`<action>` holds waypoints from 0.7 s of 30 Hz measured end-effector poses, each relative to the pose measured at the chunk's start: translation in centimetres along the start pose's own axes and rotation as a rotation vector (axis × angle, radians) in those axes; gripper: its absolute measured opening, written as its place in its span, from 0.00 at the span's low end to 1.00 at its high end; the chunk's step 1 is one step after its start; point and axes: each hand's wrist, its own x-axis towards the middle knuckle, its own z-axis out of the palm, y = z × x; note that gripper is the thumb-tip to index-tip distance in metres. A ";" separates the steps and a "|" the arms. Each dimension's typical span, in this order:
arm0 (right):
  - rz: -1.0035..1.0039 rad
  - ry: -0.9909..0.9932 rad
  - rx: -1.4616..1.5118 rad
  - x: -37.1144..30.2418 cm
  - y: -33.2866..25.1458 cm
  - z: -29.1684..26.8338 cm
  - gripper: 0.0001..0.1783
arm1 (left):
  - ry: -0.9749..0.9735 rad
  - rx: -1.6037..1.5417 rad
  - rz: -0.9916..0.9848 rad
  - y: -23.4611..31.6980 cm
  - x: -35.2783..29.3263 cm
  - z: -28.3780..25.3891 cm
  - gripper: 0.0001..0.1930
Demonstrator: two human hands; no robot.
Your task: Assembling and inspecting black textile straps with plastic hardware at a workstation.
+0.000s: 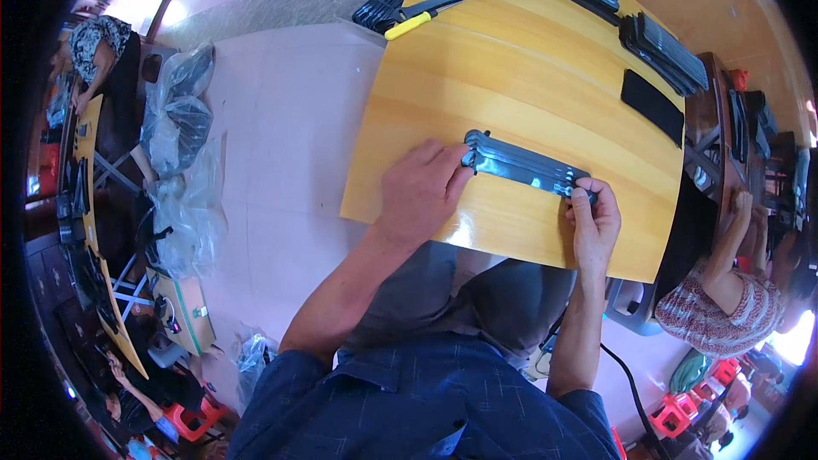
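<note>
To do this step well, we should hold the strips level and line up their ends before pressing, since thin layers like these probably slide over one another. An even, light pinch at both ends should serve us better than a hard squeeze at one, which might fan or bow them. Working close over the table would let us square the long edges against its top.

Our left hand is nearly closed, thumb and forefinger pinching the strips' left end, the other fingers curled in. Our right hand grips the right end, thumb on the near side, fingers bent around the end; how firmly it presses, we cannot tell. The strips lie between our hands, over the near part of the table, slanting a little nearer to us at the right. Whether their underside touches the tabletop is unclear.

To the far left lies the yellow handle, well apart from our hands; to the right, the black pad.
</note>
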 end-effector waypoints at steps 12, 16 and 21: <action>0.072 -0.038 0.094 0.3 -0.2 -0.7 0.06 | -0.035 0.023 0.012 0.2 -0.1 -0.3 0.23; 0.105 -0.045 0.082 0.3 -0.5 -0.7 0.06 | -0.019 0.033 0.021 0.2 -0.1 -0.2 0.23; 0.120 -0.042 0.083 0.3 -0.4 -0.7 0.06 | -0.020 0.027 0.010 0.4 0.0 -0.2 0.21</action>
